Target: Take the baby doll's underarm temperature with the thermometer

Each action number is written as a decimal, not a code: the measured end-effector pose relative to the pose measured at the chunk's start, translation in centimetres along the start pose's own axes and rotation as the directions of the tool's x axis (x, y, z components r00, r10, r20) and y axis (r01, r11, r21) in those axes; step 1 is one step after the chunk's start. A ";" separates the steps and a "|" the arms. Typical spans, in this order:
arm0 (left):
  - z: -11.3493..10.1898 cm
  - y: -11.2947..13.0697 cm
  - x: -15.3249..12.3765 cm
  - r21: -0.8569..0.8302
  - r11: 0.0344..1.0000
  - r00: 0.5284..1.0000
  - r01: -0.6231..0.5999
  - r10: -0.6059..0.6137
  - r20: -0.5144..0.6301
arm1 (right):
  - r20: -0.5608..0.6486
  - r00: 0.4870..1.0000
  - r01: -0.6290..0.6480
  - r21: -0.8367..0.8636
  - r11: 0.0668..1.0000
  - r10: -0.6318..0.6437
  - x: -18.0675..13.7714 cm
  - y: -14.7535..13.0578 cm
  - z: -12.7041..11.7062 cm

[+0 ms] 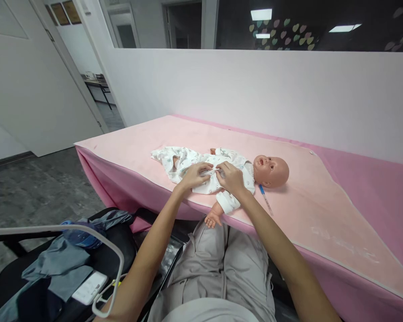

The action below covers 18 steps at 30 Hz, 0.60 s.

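Observation:
A baby doll [270, 170] in a white printed romper [184, 158] lies on its back on a pink table [372, 188], head to the right. My left hand [195, 175] and my right hand [231, 176] rest on the doll's belly. Both pinch the romper's front fabric between them, fingers closed. The doll's near arm [218, 211] hangs over the table's front edge. A thin blue-tipped thermometer [265, 199] lies on the cloth beside the doll's neck.
A light pink mat [322, 210] covers the table top against a white wall. At lower left a black chair [117, 250] holds grey clothing, a blue object, a white phone [89, 288] and a white cable. An open doorway is far left.

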<state>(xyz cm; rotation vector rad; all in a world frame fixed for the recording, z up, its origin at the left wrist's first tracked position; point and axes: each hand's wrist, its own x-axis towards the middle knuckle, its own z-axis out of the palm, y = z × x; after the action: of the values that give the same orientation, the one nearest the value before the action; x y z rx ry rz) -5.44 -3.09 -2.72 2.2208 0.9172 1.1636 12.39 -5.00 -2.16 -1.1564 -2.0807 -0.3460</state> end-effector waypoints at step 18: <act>0.5 -0.4 -0.2 -0.117 0.993 0.992 0.033 -0.048 -0.121 | 0.049 0.999 -0.010 -0.042 0.999 0.012 0.0 0.0 0.0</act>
<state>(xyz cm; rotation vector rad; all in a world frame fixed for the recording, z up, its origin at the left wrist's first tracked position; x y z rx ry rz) -5.23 -3.03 -3.40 2.0494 0.9161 1.3132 12.39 -5.02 -2.15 -1.2117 -2.1180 -0.3604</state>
